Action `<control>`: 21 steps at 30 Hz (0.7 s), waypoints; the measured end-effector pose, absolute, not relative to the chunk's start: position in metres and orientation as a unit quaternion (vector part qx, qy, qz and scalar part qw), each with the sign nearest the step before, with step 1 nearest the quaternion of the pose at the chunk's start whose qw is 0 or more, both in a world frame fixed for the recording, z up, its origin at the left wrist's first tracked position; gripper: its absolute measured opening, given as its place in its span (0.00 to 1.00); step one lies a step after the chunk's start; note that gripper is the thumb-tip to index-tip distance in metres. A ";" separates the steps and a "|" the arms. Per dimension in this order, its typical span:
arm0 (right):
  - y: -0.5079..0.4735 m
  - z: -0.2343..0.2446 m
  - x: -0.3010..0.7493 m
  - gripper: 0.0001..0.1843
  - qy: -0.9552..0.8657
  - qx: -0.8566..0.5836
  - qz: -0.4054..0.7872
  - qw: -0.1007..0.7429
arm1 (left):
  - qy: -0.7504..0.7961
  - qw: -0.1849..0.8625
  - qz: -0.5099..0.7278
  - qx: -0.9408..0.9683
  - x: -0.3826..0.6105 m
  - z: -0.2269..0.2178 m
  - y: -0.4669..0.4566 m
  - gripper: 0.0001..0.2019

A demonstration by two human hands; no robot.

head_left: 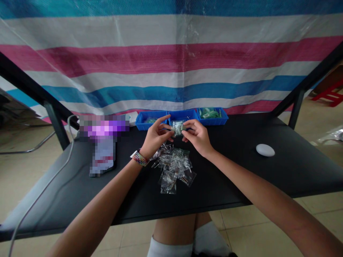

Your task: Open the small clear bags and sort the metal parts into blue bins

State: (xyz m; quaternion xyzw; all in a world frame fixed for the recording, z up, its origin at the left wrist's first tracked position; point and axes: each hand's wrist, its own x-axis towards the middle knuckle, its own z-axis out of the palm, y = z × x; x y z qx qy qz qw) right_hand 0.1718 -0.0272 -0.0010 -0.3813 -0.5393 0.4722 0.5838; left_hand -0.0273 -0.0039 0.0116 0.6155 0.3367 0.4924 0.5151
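Both hands meet above the middle of a black table (241, 171). My left hand (155, 137) and my right hand (197, 137) pinch a small clear plastic bag (177, 127) of small parts between them, fingers closed on its two ends. A beaded band sits on my left wrist. Just below the hands lies a loose pile of several more small clear bags (174, 166) with thin metal parts inside.
Three blue trays (182, 117) line the table's far edge; the right one holds green pieces. A white oval object (265, 150) lies at the right. A blurred patch and a white cable (48, 182) are at the left. A striped tarp hangs behind.
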 end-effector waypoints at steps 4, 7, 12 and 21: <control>-0.026 -0.002 0.170 0.31 -0.516 -0.385 0.479 0.597 | 0.341 0.506 0.500 0.614 -0.027 0.011 -0.003 0.31; -0.024 -0.004 0.171 0.27 -0.510 -0.389 0.481 0.598 | 0.348 0.505 0.478 0.628 -0.026 0.009 -0.003 0.21; -0.024 -0.005 0.170 0.22 -0.524 -0.387 0.493 0.577 | 0.347 0.500 0.459 0.647 -0.025 0.006 -0.003 0.16; -0.016 -0.002 0.180 0.16 -0.569 -0.403 0.382 0.606 | 0.327 0.513 0.476 0.635 -0.024 0.011 -0.005 0.19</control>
